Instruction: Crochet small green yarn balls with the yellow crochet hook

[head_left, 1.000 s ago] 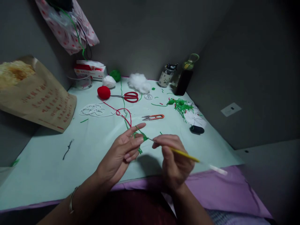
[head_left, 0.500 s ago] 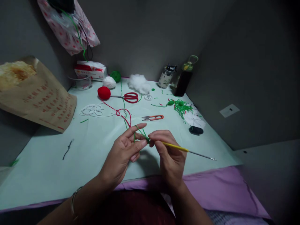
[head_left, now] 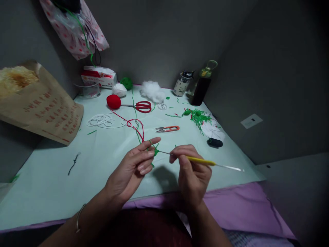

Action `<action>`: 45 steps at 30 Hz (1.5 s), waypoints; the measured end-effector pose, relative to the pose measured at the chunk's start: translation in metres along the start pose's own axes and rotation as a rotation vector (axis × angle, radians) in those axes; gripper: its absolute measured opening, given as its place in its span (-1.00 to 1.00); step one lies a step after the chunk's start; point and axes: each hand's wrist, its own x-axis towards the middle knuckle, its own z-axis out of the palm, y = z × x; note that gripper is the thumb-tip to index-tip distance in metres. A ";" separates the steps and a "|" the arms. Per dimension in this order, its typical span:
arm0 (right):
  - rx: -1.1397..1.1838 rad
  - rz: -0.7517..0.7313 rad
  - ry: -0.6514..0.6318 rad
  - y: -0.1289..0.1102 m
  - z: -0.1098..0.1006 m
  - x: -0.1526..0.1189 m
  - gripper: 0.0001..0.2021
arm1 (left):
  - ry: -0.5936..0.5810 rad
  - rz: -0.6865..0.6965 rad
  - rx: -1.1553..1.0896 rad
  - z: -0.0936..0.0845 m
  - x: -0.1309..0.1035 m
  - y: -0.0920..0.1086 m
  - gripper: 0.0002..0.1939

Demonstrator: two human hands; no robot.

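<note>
The pale green table (head_left: 99, 154) spreads out like a dial, its centre between the two hands and twelve towards the far wall. A brown paper bag (head_left: 52, 106) leans at ten, and a dark bottle (head_left: 201, 91) stands at one. The left hand (head_left: 128, 168) is at eight, thumb and fingers pinched, the index finger extended. The right hand (head_left: 194, 171), at four, closes around a yellow-handled hook (head_left: 202, 161) whose far end points just past three. Red-handled scissors (head_left: 138, 106) lie at eleven, a heap of green scraps (head_left: 199, 118) between one and two, orange snips (head_left: 165, 129) near twelve, and a red ball (head_left: 113, 102) between ten and eleven. Smallest, the green yarn piece (head_left: 156, 151) sits in the left fingertips near the centre, meeting the hook's thin tip.
</note>
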 end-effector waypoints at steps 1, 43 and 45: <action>0.088 0.056 0.012 -0.001 0.000 0.002 -0.78 | -0.005 0.016 0.024 0.000 0.000 0.000 -0.63; -0.353 -0.269 -0.147 0.004 -0.005 -0.002 -0.67 | -0.001 -0.004 0.095 0.001 0.003 -0.007 -0.65; -0.174 -0.076 -0.047 0.001 -0.005 0.002 -0.75 | 0.014 -0.008 0.065 0.000 0.003 -0.004 -0.71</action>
